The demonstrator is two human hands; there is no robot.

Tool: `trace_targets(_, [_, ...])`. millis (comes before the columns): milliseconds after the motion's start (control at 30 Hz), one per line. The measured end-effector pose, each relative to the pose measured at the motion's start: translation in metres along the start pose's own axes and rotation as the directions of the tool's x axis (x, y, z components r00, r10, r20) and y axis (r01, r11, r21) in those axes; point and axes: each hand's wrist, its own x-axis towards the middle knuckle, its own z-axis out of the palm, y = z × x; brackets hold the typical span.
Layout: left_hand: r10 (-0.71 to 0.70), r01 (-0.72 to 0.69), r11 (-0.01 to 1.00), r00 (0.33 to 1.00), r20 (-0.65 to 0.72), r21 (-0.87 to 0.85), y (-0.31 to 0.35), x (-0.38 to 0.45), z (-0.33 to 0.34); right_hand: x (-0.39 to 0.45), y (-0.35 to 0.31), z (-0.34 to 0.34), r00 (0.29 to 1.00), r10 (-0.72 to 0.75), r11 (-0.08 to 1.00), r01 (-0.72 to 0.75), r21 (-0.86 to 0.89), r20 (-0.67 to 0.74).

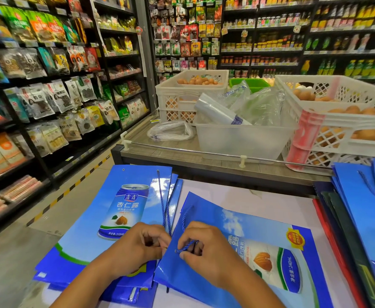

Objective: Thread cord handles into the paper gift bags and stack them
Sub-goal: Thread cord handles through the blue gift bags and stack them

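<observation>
A flat blue paper gift bag (pixel 237 232) lies on the table in front of me, turned sideways. My right hand (pixel 206 243) pinches a blue cord (pixel 187 247) at an eyelet hole near the bag's edge. My left hand (pixel 137 247) is curled at that same edge, its fingertips close to the hole. To the left lies a stack of blue gift bags (pixel 106 207); the top one has a blue cord handle (pixel 164 201) lying down its face.
More flat bags, blue, red and dark green (pixel 359 218), are piled at the right. Behind the table a counter carries a clear plastic tub (pixel 244 138) with plastic bag rolls and white crates of eggs (pixel 342 121). Shop shelves line the left aisle.
</observation>
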Motion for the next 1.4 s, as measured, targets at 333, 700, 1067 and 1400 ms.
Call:
trace_targets(333, [-0.035, 0.037, 0.998, 0.998, -0.048, 0.058, -0.005, 0.003, 0.004, 0.003, 0.006, 0.005, 0.999, 0.029, 1.000, -0.029, -0.008, -0.039])
trace_targets(700, [-0.006, 0.013, 0.998, 0.992, -0.124, 0.054, -0.005, -0.002, 0.013, 0.006, 0.014, 0.008, 0.989, 0.106, 0.993, -0.100, 0.059, -0.103])
trace_targets(1067, [0.072, -0.049, 0.992, 0.978, -0.194, 0.119, 0.011, -0.007, 0.019, -0.002, 0.010, -0.031, 0.745, 0.272, 0.935, -0.055, 0.351, -0.609])
trace_targets(1400, [0.503, -0.381, 0.837, 0.818, -0.278, 0.393, 0.089, -0.023, 0.011, -0.023, 0.022, -0.133, 0.845, 0.182, 0.982, -0.187, 0.041, -0.503])
